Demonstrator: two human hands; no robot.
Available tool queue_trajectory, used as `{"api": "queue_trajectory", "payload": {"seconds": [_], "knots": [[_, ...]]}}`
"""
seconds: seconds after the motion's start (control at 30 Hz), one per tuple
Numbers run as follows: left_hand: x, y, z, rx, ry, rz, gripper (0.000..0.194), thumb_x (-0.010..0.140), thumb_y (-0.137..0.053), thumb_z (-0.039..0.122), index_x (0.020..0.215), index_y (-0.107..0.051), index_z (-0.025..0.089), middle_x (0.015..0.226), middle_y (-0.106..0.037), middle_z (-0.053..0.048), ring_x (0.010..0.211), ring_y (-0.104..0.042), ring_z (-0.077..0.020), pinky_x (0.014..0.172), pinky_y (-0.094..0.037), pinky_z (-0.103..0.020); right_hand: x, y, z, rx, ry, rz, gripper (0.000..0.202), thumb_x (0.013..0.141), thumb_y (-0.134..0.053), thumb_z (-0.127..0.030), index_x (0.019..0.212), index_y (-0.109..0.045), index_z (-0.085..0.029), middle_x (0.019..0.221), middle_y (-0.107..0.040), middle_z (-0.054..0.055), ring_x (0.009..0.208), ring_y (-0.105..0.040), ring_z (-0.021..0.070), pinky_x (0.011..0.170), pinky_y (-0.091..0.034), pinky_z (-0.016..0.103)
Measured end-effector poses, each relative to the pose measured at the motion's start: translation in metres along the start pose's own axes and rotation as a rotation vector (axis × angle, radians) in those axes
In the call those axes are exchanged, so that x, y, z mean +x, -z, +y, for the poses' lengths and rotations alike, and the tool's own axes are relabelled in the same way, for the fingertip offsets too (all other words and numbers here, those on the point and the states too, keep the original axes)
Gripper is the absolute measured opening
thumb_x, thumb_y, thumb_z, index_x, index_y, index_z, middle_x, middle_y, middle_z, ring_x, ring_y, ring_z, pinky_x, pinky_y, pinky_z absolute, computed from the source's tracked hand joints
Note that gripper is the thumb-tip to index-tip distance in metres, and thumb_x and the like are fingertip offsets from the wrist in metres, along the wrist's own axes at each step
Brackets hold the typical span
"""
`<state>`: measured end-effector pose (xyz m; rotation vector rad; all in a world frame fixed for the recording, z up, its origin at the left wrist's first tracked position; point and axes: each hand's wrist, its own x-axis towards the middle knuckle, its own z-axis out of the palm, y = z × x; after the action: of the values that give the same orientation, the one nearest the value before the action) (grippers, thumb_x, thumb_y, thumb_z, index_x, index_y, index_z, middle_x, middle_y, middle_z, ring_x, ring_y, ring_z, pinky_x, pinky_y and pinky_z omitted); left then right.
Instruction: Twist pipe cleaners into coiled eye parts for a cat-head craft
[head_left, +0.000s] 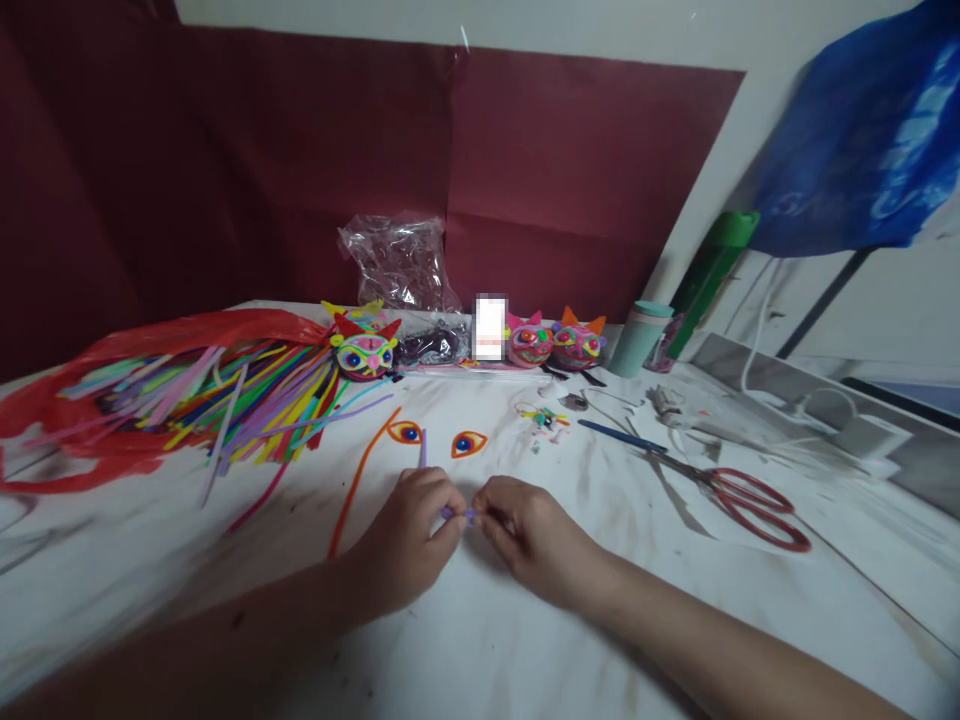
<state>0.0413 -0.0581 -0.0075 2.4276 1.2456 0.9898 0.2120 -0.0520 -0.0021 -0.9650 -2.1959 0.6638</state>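
A purple pipe cleaner (424, 447) is pinched between my two hands at the middle of the table. Its longer end sticks up behind my left hand (420, 520), whose fingers are closed on it. The fingertips of my right hand (529, 535) grip the short end, close to the left fingertips. Just beyond my hands lie two eye shapes, a left eye (406, 432) and a right eye (469, 444), with orange outlines and blue centres. From the left eye a long orange pipe cleaner (352, 500) trails toward me.
Many coloured pipe cleaners (255, 400) lie on a red plastic bag (172, 330) at the left. Decorated animal heads (365, 350) line the back. Red-handled scissors (750, 500) and a blue pen-like tool (622, 436) lie right, near a green bottle (640, 338) and a white adapter (874, 437).
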Motion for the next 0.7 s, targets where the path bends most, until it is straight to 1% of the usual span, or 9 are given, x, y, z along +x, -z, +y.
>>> {"api": "queue_trajectory", "payload": {"seconds": [0.07, 0.13, 0.2, 0.23, 0.3, 0.4, 0.5, 0.6, 0.7], "knots": [[0.001, -0.001, 0.000, -0.038, 0.025, 0.031, 0.014, 0.070, -0.047, 0.007, 0.063, -0.049, 0.018, 0.068, -0.054, -0.001, 0.072, -0.051, -0.0160, 0.068, -0.040, -0.028, 0.002, -0.002, 0.002, 0.128, -0.077, -0.023, 0.009, 0.078, -0.049, -0.017, 0.070, -0.054, -0.016, 0.063, -0.049, 0.000, 0.059, -0.042, 0.0110, 0.056, -0.033, 0.022], [0.002, -0.003, 0.000, -0.088, 0.055, 0.092, 0.013, 0.071, -0.047, 0.009, 0.062, -0.049, 0.018, 0.067, -0.053, 0.000, 0.071, -0.051, -0.0154, 0.066, -0.040, -0.027, 0.004, -0.006, 0.005, 0.356, -0.190, -0.022, 0.015, 0.078, -0.053, -0.028, 0.070, -0.053, -0.015, 0.061, -0.046, -0.002, 0.056, -0.039, 0.0099, 0.053, -0.031, 0.022], [0.003, -0.004, 0.000, -0.132, 0.090, 0.150, 0.013, 0.072, -0.046, 0.011, 0.062, -0.049, 0.019, 0.065, -0.052, 0.001, 0.067, -0.051, -0.0145, 0.063, -0.040, -0.026, 0.005, -0.012, 0.005, 0.569, -0.261, 0.010, 0.023, 0.075, -0.058, -0.038, 0.071, -0.053, -0.016, 0.061, -0.043, -0.003, 0.056, -0.037, 0.0096, 0.052, -0.030, 0.022], [0.003, -0.004, 0.000, -0.146, 0.102, 0.170, 0.013, 0.072, -0.046, 0.011, 0.062, -0.049, 0.019, 0.065, -0.052, 0.001, 0.066, -0.050, -0.0141, 0.062, -0.040, -0.025, 0.005, -0.015, 0.005, 0.637, -0.278, 0.038, 0.027, 0.072, -0.061, -0.041, 0.070, -0.052, -0.016, 0.061, -0.043, -0.003, 0.056, -0.037, 0.0097, 0.053, -0.030, 0.022], [0.002, -0.005, 0.000, -0.152, 0.109, 0.184, 0.013, 0.072, -0.047, 0.010, 0.062, -0.049, 0.019, 0.065, -0.053, 0.001, 0.066, -0.050, -0.0140, 0.062, -0.039, -0.025, 0.004, -0.020, 0.003, 0.687, -0.296, 0.096, 0.031, 0.070, -0.063, -0.045, 0.069, -0.051, -0.016, 0.061, -0.044, -0.003, 0.057, -0.038, 0.0101, 0.054, -0.031, 0.023], [0.000, -0.004, -0.001, -0.122, 0.094, 0.155, 0.013, 0.072, -0.050, 0.009, 0.063, -0.050, 0.018, 0.066, -0.054, 0.001, 0.070, -0.051, -0.0149, 0.064, -0.038, -0.026, 0.002, -0.022, 0.002, 0.641, -0.296, 0.139, 0.031, 0.074, -0.059, -0.046, 0.067, -0.050, -0.016, 0.060, -0.044, -0.003, 0.057, -0.037, 0.0104, 0.054, -0.031, 0.023], [0.000, -0.001, -0.003, -0.070, 0.073, 0.087, 0.013, 0.075, -0.052, 0.011, 0.064, -0.051, 0.018, 0.067, -0.055, 0.000, 0.071, -0.051, -0.0152, 0.067, -0.037, -0.027, 0.002, -0.020, 0.004, 0.529, -0.277, 0.132, 0.028, 0.078, -0.054, -0.042, 0.069, -0.051, -0.016, 0.059, -0.042, -0.003, 0.057, -0.036, 0.0101, 0.053, -0.030, 0.022], [0.002, 0.005, -0.005, -0.006, 0.041, 0.033, 0.014, 0.076, -0.050, 0.011, 0.065, -0.053, 0.018, 0.068, -0.056, 0.000, 0.072, -0.050, -0.0157, 0.069, -0.036, -0.029, 0.003, -0.015, 0.006, 0.362, -0.254, 0.113, 0.024, 0.081, -0.051, -0.036, 0.070, -0.052, -0.015, 0.060, -0.043, -0.003, 0.057, -0.036, 0.0100, 0.053, -0.030, 0.022], [0.003, 0.009, -0.005, 0.041, 0.007, -0.006, 0.015, 0.078, -0.047, 0.011, 0.065, -0.053, 0.017, 0.068, -0.055, -0.001, 0.072, -0.049, -0.0160, 0.070, -0.035, -0.030, 0.003, -0.011, 0.004, 0.176, -0.197, 0.082, 0.020, 0.083, -0.049, -0.029, 0.070, -0.055, -0.014, 0.063, -0.048, 0.000, 0.060, -0.041, 0.0112, 0.056, -0.033, 0.023]]}}
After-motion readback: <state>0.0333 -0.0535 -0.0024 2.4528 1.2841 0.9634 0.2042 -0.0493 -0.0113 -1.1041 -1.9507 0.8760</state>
